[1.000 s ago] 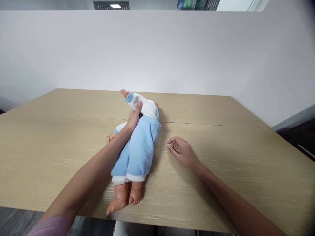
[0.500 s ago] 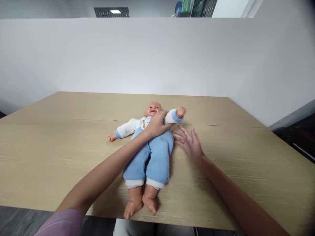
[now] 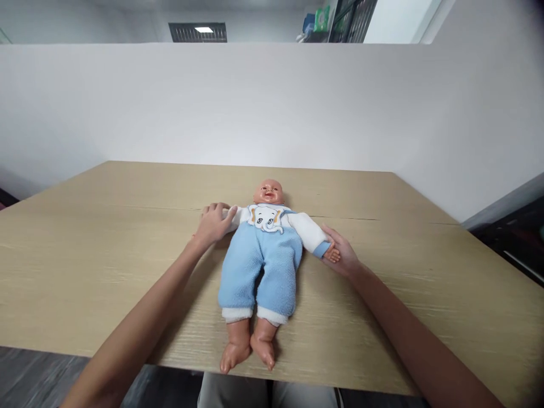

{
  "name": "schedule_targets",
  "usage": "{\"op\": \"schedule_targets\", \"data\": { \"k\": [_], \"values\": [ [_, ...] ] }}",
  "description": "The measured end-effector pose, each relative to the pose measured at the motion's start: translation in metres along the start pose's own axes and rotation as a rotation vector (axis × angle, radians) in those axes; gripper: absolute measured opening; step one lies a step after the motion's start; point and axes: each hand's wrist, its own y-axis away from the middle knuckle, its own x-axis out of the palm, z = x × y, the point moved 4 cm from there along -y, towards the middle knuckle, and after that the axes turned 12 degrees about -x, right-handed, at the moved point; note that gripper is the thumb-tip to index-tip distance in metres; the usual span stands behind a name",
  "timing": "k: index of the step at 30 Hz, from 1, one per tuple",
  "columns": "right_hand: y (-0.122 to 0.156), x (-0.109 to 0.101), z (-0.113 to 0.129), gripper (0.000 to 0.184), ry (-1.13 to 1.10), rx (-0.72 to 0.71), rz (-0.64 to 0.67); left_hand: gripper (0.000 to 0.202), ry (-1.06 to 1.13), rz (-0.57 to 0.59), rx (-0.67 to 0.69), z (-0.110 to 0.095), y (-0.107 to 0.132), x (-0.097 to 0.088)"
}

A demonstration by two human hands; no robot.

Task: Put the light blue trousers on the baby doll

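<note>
A baby doll in blue fleece trousers and a white top with an elephant print lies face up on the wooden table, head away from me, bare feet at the near edge. My left hand is closed around the doll's arm on the left side, covering its sleeve. My right hand lies under the doll's other small hand, fingers curled around it. Both doll arms are spread out to the sides.
A white partition wall rises behind the table's far edge. The table's right edge drops off to a dark floor area. Shelving with green packages shows above the partition.
The doll was rolled from its side onto its back. My left hand moved from its chest to its left-side arm, and my right hand went from open beside it to holding its small hand.
</note>
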Motion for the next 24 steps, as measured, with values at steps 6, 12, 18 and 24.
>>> {"op": "schedule_targets", "data": {
  "k": [6,12,18,24],
  "values": [
    [0.007,0.022,-0.01,0.02,0.159,-0.018,-0.079,0.06,0.139,0.188,-0.101,0.023,0.011,-0.001],
    [0.015,0.069,-0.02,0.058,0.243,-0.131,-0.178,0.067,0.514,0.245,-0.152,-0.02,0.043,0.014],
    [0.058,0.087,0.005,0.059,0.238,-0.165,-0.27,0.068,0.76,0.238,-0.283,-0.046,0.085,-0.015],
    [0.167,0.054,0.039,0.06,0.525,-0.28,-0.191,0.073,0.793,0.152,-0.301,-0.042,0.205,-0.02]
  ]
}}
